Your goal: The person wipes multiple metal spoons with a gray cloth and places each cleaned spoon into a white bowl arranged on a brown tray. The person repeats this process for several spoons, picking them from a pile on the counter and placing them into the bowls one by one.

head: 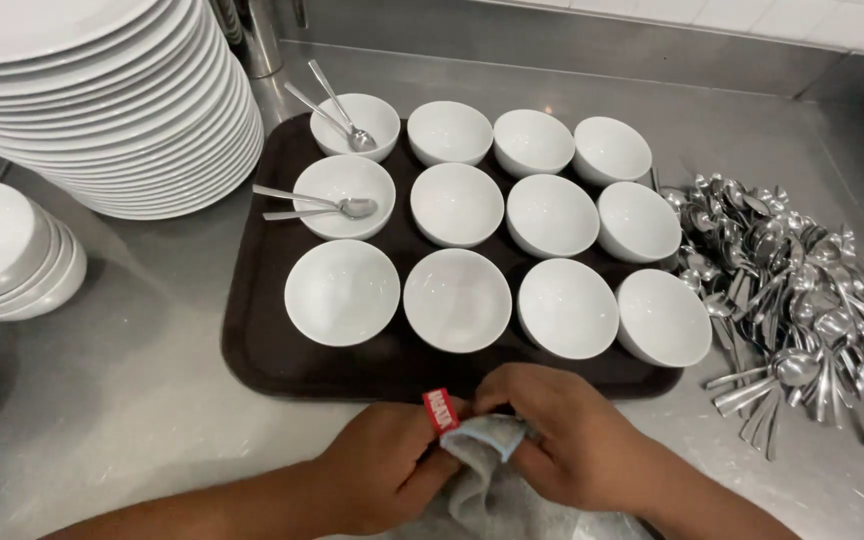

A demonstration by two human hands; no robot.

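A steel counter (pixel 152 400) is spread across the whole view. At ten o'clock a tall stack of plates (pixel 122 110) is seen; smaller dishes (pixel 7 250) are piled at nine. At centre a dark tray (pixel 252 330) is laid out with twelve white bowls (pixel 457 205) in three rows of four. Two spoons (pixel 337 115) are propped in the far-left bowl, and two more spoons (pixel 317 205) are rested in the bowl just below it. At three o'clock a loose heap of cutlery (pixel 802 310) is piled beside the tray.

Down at six o'clock, just off the tray's near edge, a grey cloth (pixel 487 470) with a small red tag is held between both hands. The cloth is judged soft, light and limp: easily bunched, best taken in a gathered fold, with no slip to fear. Whether anything is wrapped inside cannot be told.

The left hand (pixel 377 475) is closed on the cloth, thumb pressed over the fold by the tag. The right hand (pixel 572 440) is curled over the cloth's top, fingers together and pinched down on it.
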